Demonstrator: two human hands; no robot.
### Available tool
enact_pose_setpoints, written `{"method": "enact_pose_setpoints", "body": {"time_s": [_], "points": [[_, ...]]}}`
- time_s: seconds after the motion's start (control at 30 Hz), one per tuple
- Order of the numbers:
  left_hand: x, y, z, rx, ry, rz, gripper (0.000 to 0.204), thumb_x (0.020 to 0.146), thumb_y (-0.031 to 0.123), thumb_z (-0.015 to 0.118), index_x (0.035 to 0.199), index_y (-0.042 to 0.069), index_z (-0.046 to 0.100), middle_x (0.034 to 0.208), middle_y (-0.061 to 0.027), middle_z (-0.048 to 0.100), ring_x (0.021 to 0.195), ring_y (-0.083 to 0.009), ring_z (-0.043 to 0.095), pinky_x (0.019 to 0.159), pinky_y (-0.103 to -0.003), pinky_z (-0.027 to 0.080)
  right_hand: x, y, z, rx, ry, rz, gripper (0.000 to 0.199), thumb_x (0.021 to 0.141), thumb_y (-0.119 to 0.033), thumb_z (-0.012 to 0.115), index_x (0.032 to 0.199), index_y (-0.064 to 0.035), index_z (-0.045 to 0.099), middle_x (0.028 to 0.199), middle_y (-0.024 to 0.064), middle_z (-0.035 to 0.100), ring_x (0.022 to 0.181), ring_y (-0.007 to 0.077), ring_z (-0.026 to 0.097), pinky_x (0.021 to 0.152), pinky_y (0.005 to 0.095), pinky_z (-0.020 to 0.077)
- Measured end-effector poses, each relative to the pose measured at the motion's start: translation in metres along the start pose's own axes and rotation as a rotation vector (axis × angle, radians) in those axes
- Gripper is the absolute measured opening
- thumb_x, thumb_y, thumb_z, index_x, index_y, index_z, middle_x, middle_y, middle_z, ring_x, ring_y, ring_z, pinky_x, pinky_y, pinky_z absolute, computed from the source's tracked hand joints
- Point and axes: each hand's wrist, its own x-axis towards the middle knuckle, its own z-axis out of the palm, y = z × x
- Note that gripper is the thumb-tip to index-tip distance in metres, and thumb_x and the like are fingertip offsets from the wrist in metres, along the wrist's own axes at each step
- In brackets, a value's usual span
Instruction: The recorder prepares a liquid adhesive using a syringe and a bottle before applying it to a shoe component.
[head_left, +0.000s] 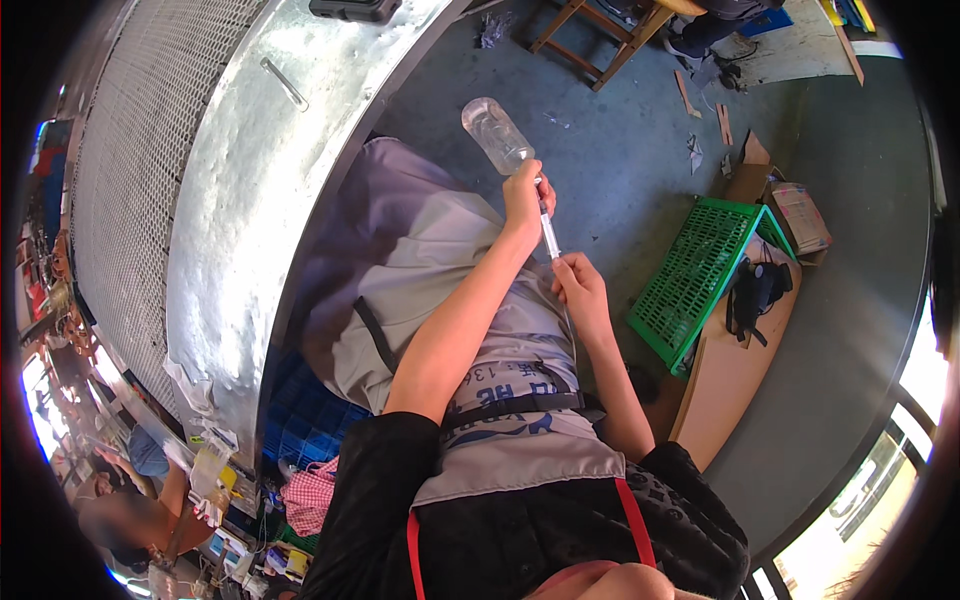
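In front of my lap, a clear bottle (492, 130) lies tilted, its base pointing away and its neck running into my left hand (524, 202). The fingers of that hand are wrapped around the neck and the upper end of a slim clear syringe (549, 236). Closer to my body, my right hand (580, 287) pinches the syringe's near end between thumb and fingers. Bottle and syringe are roughly in line. Where they meet is hidden by my left hand.
To my left runs a metal workbench (240, 230) with a metal rod (285, 84) on it. At right a green plastic crate (690, 270) leans near a board (735, 370) and a cardboard box (800, 218). A wooden stool (600, 40) stands ahead. Another person (130, 525) sits at far left.
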Motion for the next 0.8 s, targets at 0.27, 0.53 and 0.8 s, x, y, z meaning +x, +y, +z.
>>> {"method": "enact_pose_setpoints", "body": {"time_s": [0.27, 0.53, 0.8], "points": [[0.000, -0.002, -0.002, 0.040, -0.069, -0.040, 0.035, 0.088, 0.033, 0.054, 0.062, 0.013, 0.040, 0.046, -0.0033, 0.038, 0.037, -0.0137, 0.034, 0.038, -0.029, 0.026, -0.007, 0.003, 0.003, -0.046, 0.051, -0.024, 0.022, 0.099, -0.025, 0.060, 0.092, -0.0034, 0.059, 0.065, -0.0041, 0.052, 0.058, 0.0023, 0.041, 0.052, 0.0226, 0.0325], [-0.001, 0.001, -0.002, -0.013, -0.098, -0.057, 0.036, 0.088, 0.032, 0.054, 0.060, 0.012, 0.041, 0.045, -0.0035, 0.038, 0.036, -0.0135, 0.035, 0.037, -0.029, 0.025, -0.009, 0.011, 0.005, -0.020, 0.074, -0.073, 0.021, 0.099, -0.023, 0.060, 0.092, -0.0033, 0.058, 0.066, -0.0036, 0.052, 0.058, 0.0031, 0.044, 0.052, 0.0230, 0.0350], [0.000, 0.001, -0.003, -0.025, -0.125, -0.073, 0.036, 0.088, 0.032, 0.054, 0.060, 0.012, 0.041, 0.045, -0.0035, 0.038, 0.036, -0.0137, 0.035, 0.037, -0.029, 0.025, -0.013, 0.011, 0.009, 0.013, 0.060, -0.084, 0.016, 0.102, -0.020, 0.057, 0.096, -0.0044, 0.055, 0.067, -0.0035, 0.048, 0.052, 0.0022, 0.041, 0.047, 0.0204, 0.0322]]}}
